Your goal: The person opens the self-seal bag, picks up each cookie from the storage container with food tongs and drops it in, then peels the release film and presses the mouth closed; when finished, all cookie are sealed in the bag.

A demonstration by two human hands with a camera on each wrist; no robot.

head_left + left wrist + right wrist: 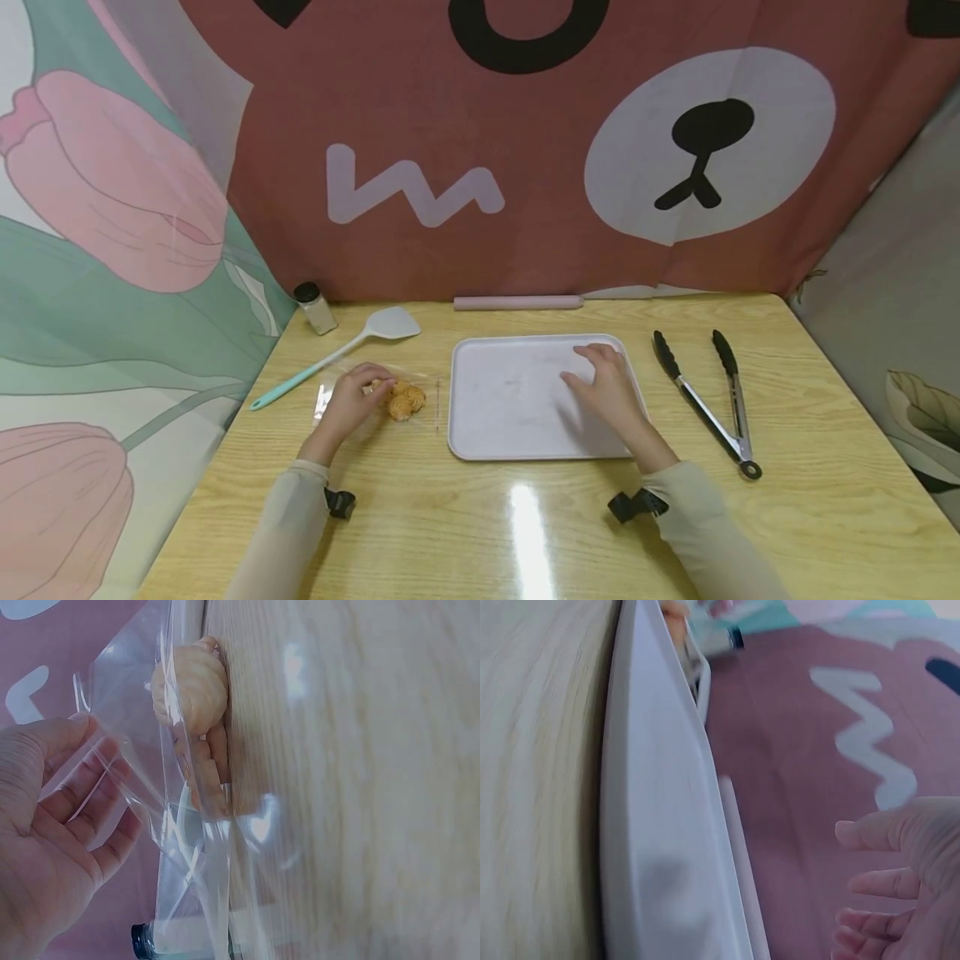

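My left hand pinches the film of a clear plastic bag between thumb and fingertips, on the left half of the table. Inside the bag lie several golden swirl cookies, close to the fingertips; one cookie bulges under the film in the left wrist view. Over the right side of a white rectangular tray hovers my right hand. Its thumb and fingers are spread apart and nothing is between them. The right wrist view shows this hand beyond the tray's rim.
A spatula with a teal handle lies behind the bag, and a black-capped jar stands at the back left. Along the back edge lies a pink rod. Black-tipped tongs lie spread to the tray's right.
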